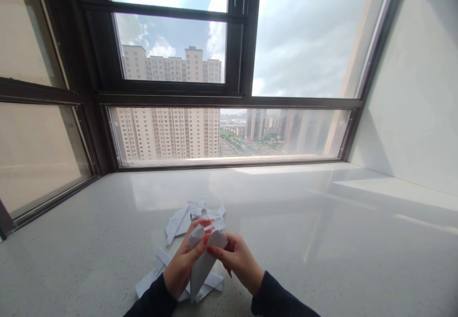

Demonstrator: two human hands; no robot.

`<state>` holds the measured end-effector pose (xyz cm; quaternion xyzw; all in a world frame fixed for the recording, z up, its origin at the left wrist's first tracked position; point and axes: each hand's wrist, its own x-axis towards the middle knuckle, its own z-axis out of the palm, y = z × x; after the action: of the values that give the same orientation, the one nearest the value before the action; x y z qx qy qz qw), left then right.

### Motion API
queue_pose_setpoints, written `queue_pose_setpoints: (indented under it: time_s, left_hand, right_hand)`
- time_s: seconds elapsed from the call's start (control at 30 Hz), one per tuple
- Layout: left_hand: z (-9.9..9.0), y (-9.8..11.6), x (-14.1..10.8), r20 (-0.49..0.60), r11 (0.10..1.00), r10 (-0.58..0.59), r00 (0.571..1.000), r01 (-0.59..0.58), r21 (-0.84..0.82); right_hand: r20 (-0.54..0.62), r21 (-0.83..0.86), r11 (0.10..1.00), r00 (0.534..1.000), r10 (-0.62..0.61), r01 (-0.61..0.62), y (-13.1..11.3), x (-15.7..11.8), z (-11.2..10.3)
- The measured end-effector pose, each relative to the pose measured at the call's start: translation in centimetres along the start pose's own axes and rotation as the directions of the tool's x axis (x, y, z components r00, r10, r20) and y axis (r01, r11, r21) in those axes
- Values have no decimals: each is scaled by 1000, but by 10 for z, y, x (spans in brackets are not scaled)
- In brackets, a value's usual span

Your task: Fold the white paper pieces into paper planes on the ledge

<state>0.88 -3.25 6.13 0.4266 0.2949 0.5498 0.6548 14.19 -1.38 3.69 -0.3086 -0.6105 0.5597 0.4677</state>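
A folded piece of white paper (pixel 202 270), narrowing to a point at its lower end, is held up between my two hands. My left hand (pixel 185 259) wraps round its left side, thumb pressed on the front and fingers behind. On the right, my right hand (pixel 240 258) pinches the upper right flap between thumb and fingers. The top of the paper spreads into two flaps with a gap between them. Behind it lie more folded white papers (pixel 178 222), partly hidden by my hands. Under my wrists are other folded white papers (pixel 212 282), partly covered.
A pale speckled stone sill (pixel 304 240) extends under the papers to the window. Dark window frames (pixel 229 101) border it at the back and left, and a white wall (pixel 418 92) rises on the right. Tall buildings (pixel 171 131) stand outside.
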Motion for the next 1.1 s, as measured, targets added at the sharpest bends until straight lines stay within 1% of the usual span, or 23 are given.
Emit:
queue_pose_setpoints:
  time_s: [0.1, 0.2, 0.27, 0.33, 0.47, 0.63, 0.7, 0.8, 1.0, 1.1]
  left_hand:
    - [4, 2, -3, 26, 997, -45, 999, 47, -66]
    - [9, 3, -7, 72, 988, -100, 992, 107, -108]
    - [10, 4, -9, 112, 983, -124, 986, 138, -122]
    - [11, 4, -9, 126, 982, -134, 983, 149, -118]
    - [9, 6, -8, 103, 983, -121, 987, 133, -126]
    - [10, 6, -7, 126, 971, -160, 979, 179, -156]
    - [11, 6, -7, 122, 974, -159, 980, 176, -145]
    - [11, 6, -7, 85, 979, -154, 984, 163, -118]
    - [6, 1, -3, 65, 975, -201, 977, 206, -82]
    - [4, -4, -2, 55, 977, -201, 978, 204, -55]
  right_hand:
    - [36, 7, 1000, 999, 0, 0, 3, 0, 1]
    - [39, 1, 1000, 999, 15, -15, 5, 0, 1]
    - [36, -1, 1000, 999, 23, -23, 5, 0, 1]
    - [38, 9, 1000, 999, 24, -25, 4, 0, 2]
    - [58, 22, 999, 998, 22, -23, 4, -1, 3]
    - [80, 19, 1000, 997, 21, -23, 5, -1, 3]
    - [75, 20, 999, 997, 25, -27, 5, -1, 3]
    - [91, 28, 999, 995, 34, -36, 5, 0, 2]
    - [111, 16, 996, 990, 90, -92, 7, 1, -1]
    - [139, 11, 993, 984, 111, -114, 7, 1, -2]
